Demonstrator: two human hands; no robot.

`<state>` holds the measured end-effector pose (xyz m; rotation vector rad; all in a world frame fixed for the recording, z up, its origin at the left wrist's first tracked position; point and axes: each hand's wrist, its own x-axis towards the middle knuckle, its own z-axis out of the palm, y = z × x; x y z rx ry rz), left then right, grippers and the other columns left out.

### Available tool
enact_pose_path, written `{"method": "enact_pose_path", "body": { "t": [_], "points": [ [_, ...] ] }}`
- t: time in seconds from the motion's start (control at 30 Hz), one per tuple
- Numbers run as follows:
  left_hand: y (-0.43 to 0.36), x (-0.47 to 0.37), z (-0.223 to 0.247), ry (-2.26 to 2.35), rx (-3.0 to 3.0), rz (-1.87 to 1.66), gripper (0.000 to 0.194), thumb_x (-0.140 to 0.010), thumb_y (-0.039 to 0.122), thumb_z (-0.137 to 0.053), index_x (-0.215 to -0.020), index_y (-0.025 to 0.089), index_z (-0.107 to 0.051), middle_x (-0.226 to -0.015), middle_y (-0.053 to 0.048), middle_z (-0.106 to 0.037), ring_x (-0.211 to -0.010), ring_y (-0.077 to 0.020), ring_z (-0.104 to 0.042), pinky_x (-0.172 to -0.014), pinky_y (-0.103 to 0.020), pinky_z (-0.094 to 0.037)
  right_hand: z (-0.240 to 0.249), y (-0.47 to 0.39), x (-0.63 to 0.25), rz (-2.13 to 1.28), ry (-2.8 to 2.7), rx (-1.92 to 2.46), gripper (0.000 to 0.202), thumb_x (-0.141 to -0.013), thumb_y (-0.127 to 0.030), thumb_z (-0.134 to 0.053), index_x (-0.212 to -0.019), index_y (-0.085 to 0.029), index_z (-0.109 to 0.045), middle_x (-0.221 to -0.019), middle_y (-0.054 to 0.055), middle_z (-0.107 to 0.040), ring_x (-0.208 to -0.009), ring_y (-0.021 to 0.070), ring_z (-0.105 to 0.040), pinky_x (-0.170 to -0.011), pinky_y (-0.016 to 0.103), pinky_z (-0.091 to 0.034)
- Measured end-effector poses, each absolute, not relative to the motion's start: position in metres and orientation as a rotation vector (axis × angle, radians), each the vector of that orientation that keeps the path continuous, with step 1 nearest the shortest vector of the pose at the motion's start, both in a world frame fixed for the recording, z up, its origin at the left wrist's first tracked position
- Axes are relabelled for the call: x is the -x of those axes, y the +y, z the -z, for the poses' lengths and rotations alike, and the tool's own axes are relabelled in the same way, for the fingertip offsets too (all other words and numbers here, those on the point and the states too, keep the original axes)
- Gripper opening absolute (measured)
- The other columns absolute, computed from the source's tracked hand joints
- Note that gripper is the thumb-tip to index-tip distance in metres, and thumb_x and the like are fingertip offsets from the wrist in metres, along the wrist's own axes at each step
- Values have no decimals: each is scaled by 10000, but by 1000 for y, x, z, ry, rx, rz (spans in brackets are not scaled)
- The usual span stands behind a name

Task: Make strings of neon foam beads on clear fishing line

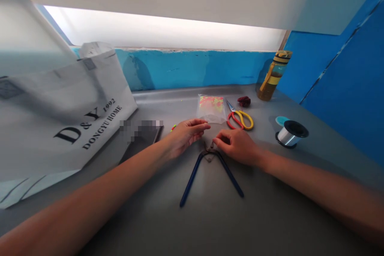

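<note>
My left hand (188, 135) is above the grey table, thumb and forefinger pinched together; what they hold, if anything, is too small to make out. Facing it, my right hand (240, 146) is closed, its fingertips pinched on something I cannot see clearly. Just below both hands lies a pair of pliers (209, 152) with long blue handles spread apart; its jaws point up between the hands, close to my right fingertips. Beyond my fingers rests a clear plastic bag of red and yellow beads (211, 105). A few small coloured pieces (173, 128) lie behind my left wrist.
Scissors (240, 120) with red and yellow handles lie past my right hand, near a dark red bundle (244, 101). Rightward are a spool of clear line (290, 135), a teal disc (282, 121) and a bottle (273, 78). A white bag (90, 116) and a dark flat object (138, 144) are left.
</note>
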<state>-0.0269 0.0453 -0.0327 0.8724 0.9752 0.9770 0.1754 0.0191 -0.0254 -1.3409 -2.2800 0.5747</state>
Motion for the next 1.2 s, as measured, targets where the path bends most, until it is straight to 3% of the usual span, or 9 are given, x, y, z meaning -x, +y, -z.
{"method": "enact_pose_path", "body": {
  "t": [0.3, 0.5, 0.63, 0.7, 0.87, 1.03, 1.1, 1.2],
  "points": [
    [43, 25, 34, 1020, -1011, -912, 253, -643, 250, -868, -780, 157, -677, -756, 4, -633, -594, -69, -524, -570, -199, -426, -1, 5, -175, -302, -2655, 1512, 320, -932, -399, -526, -744, -190, -678, -680, 49, -663, -584, 148, -517, -525, 293, -219],
    [46, 28, 33, 1020, -1099, -859, 252, -658, 265, -850, -801, 154, -675, -753, -5, -609, -590, -87, -521, -541, -214, -415, -10, -12, -174, -47, -2723, 1528, 323, -938, -424, -514, -858, -186, -717, -801, 119, -708, -684, 230, -636, -554, 305, -324],
    [46, 28, 33, 1030, -1065, -869, 264, -639, 241, -859, -804, 152, -673, -766, -9, -620, -615, -90, -540, -570, -213, -430, -4, -17, -171, -250, -2840, 1548, 345, -897, -470, -559, -815, -177, -720, -718, 124, -700, -632, 247, -643, -542, 307, -354],
    [46, 28, 33, 1025, -1047, -866, 260, -639, 227, -861, -805, 153, -676, -769, -6, -622, -626, -87, -542, -584, -206, -436, -2, -17, -169, -331, -2844, 1546, 301, -888, -422, -562, -830, -170, -716, -745, 129, -708, -646, 245, -640, -530, 302, -337],
    [46, 29, 33, 1024, -1025, -852, 255, -648, 224, -863, -809, 154, -680, -827, -23, -652, -675, -93, -568, -621, -201, -456, -7, -13, -168, -671, -2706, 1578, 160, -791, -318, -614, -726, -181, -665, -662, 62, -665, -548, 161, -529, -488, 284, -281],
    [45, 30, 31, 1005, -1005, -851, 233, -674, 228, -843, -828, 159, -684, -859, -43, -688, -692, -109, -593, -632, -223, -466, -33, -16, -172, -983, -2448, 1423, 110, -763, -275, -638, -839, -196, -636, -675, -2, -640, -543, 115, -492, -481, 253, -294],
    [46, 31, 33, 988, -1001, -838, 220, -690, 230, -829, -845, 166, -688, -851, -39, -695, -679, -112, -597, -622, -233, -463, -48, -19, -175, -924, -2348, 1372, 124, -805, -294, -620, -890, -203, -630, -646, -18, -623, -509, 104, -473, -488, 253, -297],
    [49, 31, 36, 965, -1009, -839, 215, -695, 223, -824, -861, 170, -696, -832, -26, -689, -682, -107, -594, -631, -229, -461, -67, -19, -183, -648, -2246, 1365, 248, -895, -452, -566, -913, -218, -649, -644, -4, -619, -535, 130, -509, -506, 271, -294]
  ]
}}
